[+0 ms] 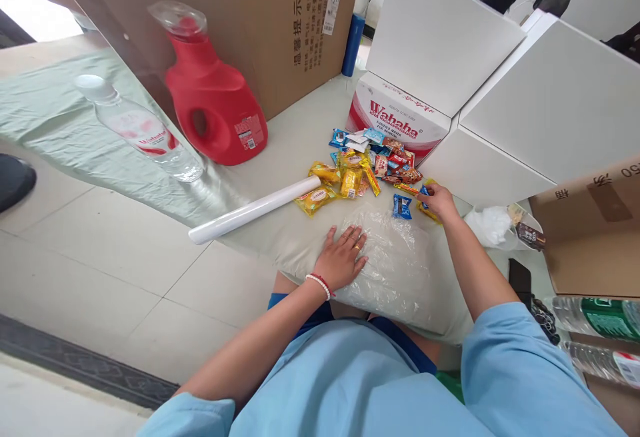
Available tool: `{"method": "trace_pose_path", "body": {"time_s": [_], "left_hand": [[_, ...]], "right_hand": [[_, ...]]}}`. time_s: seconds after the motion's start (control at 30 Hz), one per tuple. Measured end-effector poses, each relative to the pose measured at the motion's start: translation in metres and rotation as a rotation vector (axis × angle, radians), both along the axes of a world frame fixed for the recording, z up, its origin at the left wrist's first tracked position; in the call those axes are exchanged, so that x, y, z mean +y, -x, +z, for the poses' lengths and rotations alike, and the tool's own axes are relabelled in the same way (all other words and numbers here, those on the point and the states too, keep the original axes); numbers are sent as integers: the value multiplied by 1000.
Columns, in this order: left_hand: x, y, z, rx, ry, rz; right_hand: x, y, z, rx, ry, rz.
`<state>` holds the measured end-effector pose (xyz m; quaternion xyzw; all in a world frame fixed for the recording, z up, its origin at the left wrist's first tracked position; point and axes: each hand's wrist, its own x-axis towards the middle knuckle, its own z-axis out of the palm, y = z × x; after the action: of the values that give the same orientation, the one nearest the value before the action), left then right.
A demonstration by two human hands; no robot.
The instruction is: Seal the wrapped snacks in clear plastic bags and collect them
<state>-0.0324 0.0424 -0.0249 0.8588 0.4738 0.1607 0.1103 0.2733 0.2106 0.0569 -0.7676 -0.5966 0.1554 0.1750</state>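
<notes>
My left hand (343,257) lies flat with spread fingers on the left part of a clear plastic sheet or bag (395,270) in front of my lap. My right hand (437,201) is closed on a small blue snack packet (424,192), at the right of the sheet's far edge. A yellow packet (430,213) lies under that hand, partly hidden. Just left of it rests another blue packet (401,206). Farther back is a heap of wrapped snacks (377,157) in yellow, red, blue and white. A white roll (255,210) lies slantwise to the heap's left.
A red detergent jug (220,104) and a water bottle (145,132) stand at the left. Behind the snacks is a Wahaha carton (400,107), beside white cabinets (500,117). A large cardboard box (240,10) stands at the back. Bottles (595,317) and a phone (520,280) lie right.
</notes>
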Motion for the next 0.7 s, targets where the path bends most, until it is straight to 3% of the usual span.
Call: {"method": "trace_pose_path", "body": {"time_s": [0.27,0.5,0.6,0.7], "left_hand": [[0,-1,1,16,-6,13],[1,-1,-1,-23,-1,7],[1,-1,0,-33,10,7],[0,-2,0,-40,21,17]], "right_hand": [[-12,55,-17,-237,261,84],[-27,54,-15,-394,349,69],[-23,55,-14,-396,322,98],[-21,48,-1,-381,268,125]]}}
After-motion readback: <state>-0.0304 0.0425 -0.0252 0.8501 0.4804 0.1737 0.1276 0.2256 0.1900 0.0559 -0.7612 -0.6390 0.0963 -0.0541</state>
